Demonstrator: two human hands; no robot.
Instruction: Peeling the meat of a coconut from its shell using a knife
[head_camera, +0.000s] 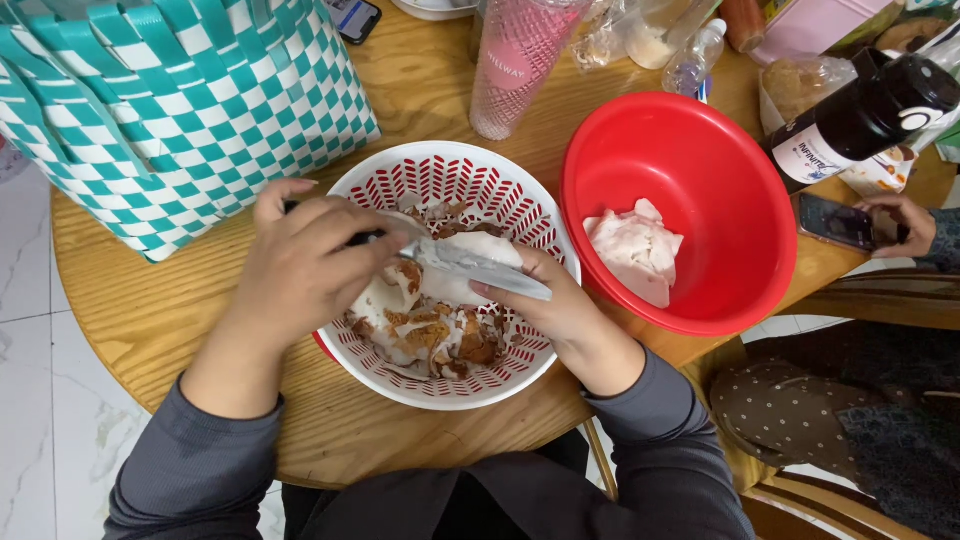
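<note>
Overhead, the left hand (300, 265) is curled tight round the dark handle of a knife (455, 262), whose smeared steel blade lies across a white chunk of coconut flesh (470, 262). The right hand (560, 305) cups that chunk from beneath, fingers (500, 290) partly bent, above a white-and-red slotted plastic colander (450, 170) holding brown, flaky parings. Just beside it on the round wooden table (130, 310), a smooth red bowl (690, 150) holds what look like peeled white pieces (635, 250).
</note>
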